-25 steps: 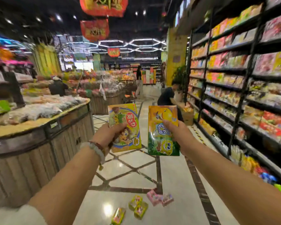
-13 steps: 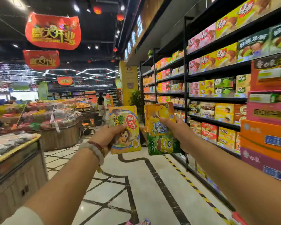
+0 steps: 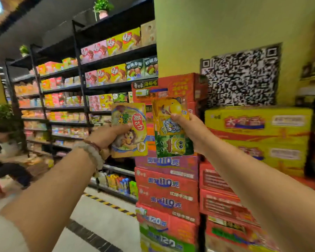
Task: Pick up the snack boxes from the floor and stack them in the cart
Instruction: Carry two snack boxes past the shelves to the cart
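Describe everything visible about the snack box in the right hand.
The snack box is a flat rectangular pack, apparently printed card. Its upper half is yellow-orange with a cartoon figure, its lower half green with a yellow square-bodied cartoon character. It is held upright, face to the camera, at arm's length in front of stacked cartons. The right hand grips its right edge, thumb across the front. It sits beside the left hand's box without visibly touching it. The print is blurred.

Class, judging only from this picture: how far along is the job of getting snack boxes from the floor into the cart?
Done: two boxes are off the floor. In hand: the left hand grips the yellow cartoon snack box; the right hand grips the yellow-and-green snack box, both held upright before the stacked cartons. Left: stacking them; no cart is in view, so its contents cannot be judged.
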`<action>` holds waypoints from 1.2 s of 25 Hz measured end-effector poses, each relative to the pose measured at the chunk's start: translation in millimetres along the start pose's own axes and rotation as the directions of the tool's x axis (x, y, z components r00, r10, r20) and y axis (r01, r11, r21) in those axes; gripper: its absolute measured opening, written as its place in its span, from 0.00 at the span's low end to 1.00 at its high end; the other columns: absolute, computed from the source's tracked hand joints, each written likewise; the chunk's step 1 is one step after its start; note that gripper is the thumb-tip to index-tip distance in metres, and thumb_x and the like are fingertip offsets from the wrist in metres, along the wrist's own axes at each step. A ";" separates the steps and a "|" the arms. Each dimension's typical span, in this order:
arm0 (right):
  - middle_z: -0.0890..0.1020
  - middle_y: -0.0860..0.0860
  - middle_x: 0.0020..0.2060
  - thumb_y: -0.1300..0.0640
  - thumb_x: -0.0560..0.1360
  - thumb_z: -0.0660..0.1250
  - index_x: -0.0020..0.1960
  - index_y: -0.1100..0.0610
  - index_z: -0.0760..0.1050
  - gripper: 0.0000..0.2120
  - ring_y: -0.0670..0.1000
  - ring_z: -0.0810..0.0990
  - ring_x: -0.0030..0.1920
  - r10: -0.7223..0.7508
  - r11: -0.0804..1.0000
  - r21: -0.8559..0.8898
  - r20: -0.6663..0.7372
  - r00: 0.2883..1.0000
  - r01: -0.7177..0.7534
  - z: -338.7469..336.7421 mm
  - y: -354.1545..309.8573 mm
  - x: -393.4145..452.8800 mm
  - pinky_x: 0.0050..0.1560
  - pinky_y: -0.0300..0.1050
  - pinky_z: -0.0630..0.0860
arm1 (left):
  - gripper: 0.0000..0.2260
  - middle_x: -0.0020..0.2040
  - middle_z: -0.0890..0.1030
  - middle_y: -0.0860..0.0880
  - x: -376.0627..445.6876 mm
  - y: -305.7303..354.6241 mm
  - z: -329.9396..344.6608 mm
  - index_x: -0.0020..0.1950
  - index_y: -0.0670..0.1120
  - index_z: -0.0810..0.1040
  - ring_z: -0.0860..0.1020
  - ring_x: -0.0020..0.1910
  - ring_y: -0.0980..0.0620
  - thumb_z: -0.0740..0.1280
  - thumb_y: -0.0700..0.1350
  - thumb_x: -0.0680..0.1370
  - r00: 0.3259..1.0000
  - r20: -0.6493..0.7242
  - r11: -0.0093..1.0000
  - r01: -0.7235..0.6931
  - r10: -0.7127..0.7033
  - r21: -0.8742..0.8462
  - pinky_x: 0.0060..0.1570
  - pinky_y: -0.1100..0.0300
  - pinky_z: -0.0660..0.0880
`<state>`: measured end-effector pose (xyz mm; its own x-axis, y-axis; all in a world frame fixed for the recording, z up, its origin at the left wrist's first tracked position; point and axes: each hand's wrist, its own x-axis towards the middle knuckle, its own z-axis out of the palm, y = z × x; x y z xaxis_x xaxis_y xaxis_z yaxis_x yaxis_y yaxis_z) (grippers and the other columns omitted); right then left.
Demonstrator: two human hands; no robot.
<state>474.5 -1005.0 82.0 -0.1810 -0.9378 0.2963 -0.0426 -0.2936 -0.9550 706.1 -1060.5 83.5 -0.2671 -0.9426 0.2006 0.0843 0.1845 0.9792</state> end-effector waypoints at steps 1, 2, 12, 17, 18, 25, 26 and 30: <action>0.80 0.48 0.54 0.38 0.66 0.72 0.64 0.54 0.69 0.33 0.49 0.80 0.51 -0.002 0.999 -0.046 -0.056 0.998 -0.001 -32.0 -6.6 -13.8 0.49 0.48 0.79 | 0.26 0.52 0.81 0.38 5.6 0.8 30.6 0.53 0.39 0.79 0.78 0.44 0.43 0.78 0.53 0.61 0.999 0.051 1.000 -0.013 0.012 0.017 0.52 0.48 0.75; 0.78 0.44 0.48 0.40 0.71 0.70 0.60 0.53 0.70 0.25 0.44 0.77 0.46 -0.011 0.998 -0.069 -0.121 0.993 0.003 -63.1 -14.1 -30.5 0.43 0.43 0.76 | 0.36 0.53 0.78 0.37 13.6 -1.1 61.0 0.54 0.39 0.78 0.75 0.45 0.42 0.81 0.58 0.54 0.995 0.099 0.999 -0.028 0.024 0.043 0.51 0.48 0.72; 0.71 0.53 0.68 0.45 0.75 0.66 0.68 0.53 0.65 0.26 0.52 0.73 0.58 -0.084 0.956 -0.260 -0.682 0.726 -0.134 -380.0 -70.5 -265.9 0.53 0.45 0.69 | 0.24 0.42 0.81 0.44 -63.3 -17.0 465.2 0.56 0.38 0.78 0.80 0.38 0.48 0.72 0.56 0.69 0.742 0.670 0.999 0.031 -0.013 -0.014 0.48 0.55 0.78; 0.70 0.49 0.67 0.41 0.73 0.67 0.74 0.55 0.59 0.36 0.51 0.74 0.59 -0.153 0.932 -0.287 -0.867 0.475 -0.223 -493.1 -92.6 -384.5 0.49 0.43 0.71 | 0.14 0.41 0.84 0.45 -135.9 -23.6 639.5 0.52 0.39 0.80 0.80 0.29 0.53 0.71 0.48 0.72 0.530 0.848 0.983 0.166 -0.019 -0.082 0.40 0.60 0.79; 0.72 0.48 0.62 0.43 0.74 0.67 0.73 0.55 0.61 0.33 0.49 0.74 0.52 -0.167 0.933 -0.283 -0.889 0.426 -0.225 -511.5 -97.0 -406.5 0.42 0.40 0.70 | 0.13 0.41 0.84 0.44 -148.2 -24.0 672.8 0.51 0.39 0.80 0.80 0.28 0.54 0.71 0.47 0.73 0.475 0.880 0.979 0.181 -0.004 -0.094 0.32 0.64 0.77; 0.80 0.54 0.57 0.43 0.72 0.69 0.67 0.54 0.68 0.28 0.56 0.80 0.54 -0.233 0.935 -0.258 -0.964 0.130 -0.242 -625.4 -116.3 -498.7 0.50 0.55 0.79 | 0.25 0.33 0.83 0.47 -209.1 -26.9 879.5 0.55 0.37 0.79 0.78 0.26 0.55 0.76 0.52 0.66 0.160 0.983 0.980 0.163 0.085 -0.111 0.28 0.67 0.73; 0.81 0.55 0.55 0.45 0.73 0.69 0.65 0.55 0.69 0.25 0.57 0.81 0.53 -0.232 0.941 -0.247 -0.969 0.088 -0.233 -640.1 -119.9 -507.4 0.52 0.58 0.79 | 0.19 0.30 0.81 0.48 -216.3 -25.4 906.6 0.54 0.37 0.78 0.77 0.22 0.56 0.73 0.49 0.70 0.116 0.989 0.978 0.178 0.087 -0.107 0.24 0.68 0.71; 0.84 0.55 0.46 0.50 0.76 0.67 0.56 0.55 0.73 0.12 0.54 0.84 0.43 -0.266 0.941 -0.245 -0.962 -0.059 -0.235 -692.3 -129.9 -547.7 0.41 0.50 0.81 | 0.07 0.28 0.82 0.48 -254.0 -25.2 998.9 0.41 0.41 0.80 0.79 0.24 0.54 0.69 0.44 0.74 -0.050 0.993 0.966 0.242 0.108 -0.093 0.26 0.66 0.75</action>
<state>-101.0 -324.8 34.6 -0.9236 0.3116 0.2235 -0.2385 -0.0104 -0.9711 -187.1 -547.6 38.0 -0.9306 0.3436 0.1258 0.1061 -0.0754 0.9915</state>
